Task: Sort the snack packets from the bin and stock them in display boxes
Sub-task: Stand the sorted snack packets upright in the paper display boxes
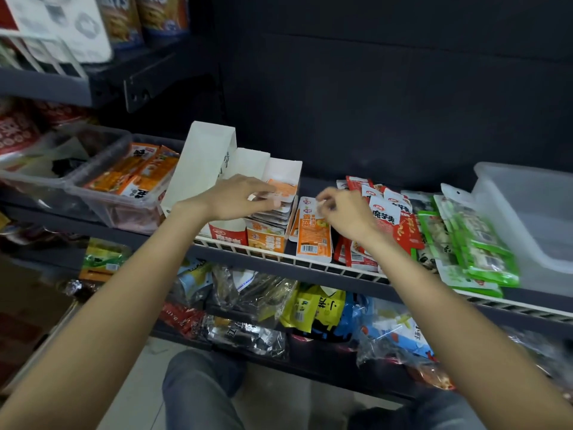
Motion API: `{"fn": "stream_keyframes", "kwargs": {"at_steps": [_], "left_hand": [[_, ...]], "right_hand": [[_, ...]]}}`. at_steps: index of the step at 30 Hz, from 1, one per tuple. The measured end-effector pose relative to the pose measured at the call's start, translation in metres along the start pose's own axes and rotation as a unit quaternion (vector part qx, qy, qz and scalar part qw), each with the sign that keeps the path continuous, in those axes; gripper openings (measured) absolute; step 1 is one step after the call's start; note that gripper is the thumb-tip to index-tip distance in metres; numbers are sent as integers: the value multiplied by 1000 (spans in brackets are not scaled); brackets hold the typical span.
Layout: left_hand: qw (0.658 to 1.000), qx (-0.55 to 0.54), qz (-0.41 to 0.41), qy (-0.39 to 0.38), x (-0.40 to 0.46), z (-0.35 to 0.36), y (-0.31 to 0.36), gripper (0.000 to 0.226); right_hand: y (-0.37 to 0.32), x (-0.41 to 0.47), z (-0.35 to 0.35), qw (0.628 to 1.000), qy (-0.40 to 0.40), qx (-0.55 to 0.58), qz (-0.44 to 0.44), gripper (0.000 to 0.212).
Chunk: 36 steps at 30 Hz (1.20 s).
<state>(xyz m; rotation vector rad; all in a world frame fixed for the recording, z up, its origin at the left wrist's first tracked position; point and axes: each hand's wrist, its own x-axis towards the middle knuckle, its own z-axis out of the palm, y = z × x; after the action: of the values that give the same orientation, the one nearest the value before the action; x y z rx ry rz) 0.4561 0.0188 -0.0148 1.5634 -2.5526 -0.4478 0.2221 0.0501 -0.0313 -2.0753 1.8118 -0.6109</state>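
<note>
An orange display box stands on the shelf with its white lid flap up, and a stack of orange snack packets leans inside it. My left hand reaches over that stack, fingertips closed on the top packet. Beside it to the left is a red display box. A loose orange packet lies flat just right of the orange box. My right hand is curled over its upper end, fingers pinching the top edge. A clear bin at left holds more orange packets.
Red packets and green packets lie in piles right of my right hand. A clear plastic tub stands at the far right. A white wire rail edges the shelf. Mixed snack bags fill the shelf below.
</note>
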Motion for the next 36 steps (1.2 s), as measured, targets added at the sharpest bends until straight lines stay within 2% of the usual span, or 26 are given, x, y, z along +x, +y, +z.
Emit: {"fn": "stream_keyframes", "kwargs": {"at_steps": [1,3,5,7,12,16,19,21,23,25,29,31,34,36], "left_hand": [[999,-15,12,25,-4,2,-2,63],[994,-28,52,88,-13,5,-5,59],[986,-30,89,138,-22,7,-3,54],[982,-43,103,153,-28,8,2,56],[991,-16,84,107,-34,12,6,58],[992,-22,80,99,-38,14,9,55],[984,-75,76,142,-39,13,14,48],[966,-148,66,201,-36,8,23,52],[945,-190,66,259,-30,-3,30,70],[933,-186,90,295,-26,-15,31,69],[915,-193,117,334,-27,-32,26,14],[907,-181,122,359,-33,-39,24,10],[892,-155,119,408,-40,-49,29,26],[889,-169,98,414,-41,-53,35,29]], "right_hand": [[-1,-3,5,999,-15,-33,6,30],[-7,-3,18,991,-56,-124,14,54],[-14,0,33,968,-133,-211,23,76],[-16,3,47,954,-184,-233,40,80],[-9,10,51,973,-156,-144,90,70],[-1,0,20,992,-65,50,91,56],[-1,-16,-9,978,19,204,35,50],[-7,-23,-24,963,26,268,-25,50],[-15,-23,-33,959,10,267,-88,51],[-26,-21,-40,952,-34,269,-143,51],[-45,-10,-48,931,-141,283,-184,43],[-48,2,-48,941,-110,258,-192,35],[-45,28,-42,962,-24,183,-201,21],[-45,44,-32,972,13,108,-206,16]]}}
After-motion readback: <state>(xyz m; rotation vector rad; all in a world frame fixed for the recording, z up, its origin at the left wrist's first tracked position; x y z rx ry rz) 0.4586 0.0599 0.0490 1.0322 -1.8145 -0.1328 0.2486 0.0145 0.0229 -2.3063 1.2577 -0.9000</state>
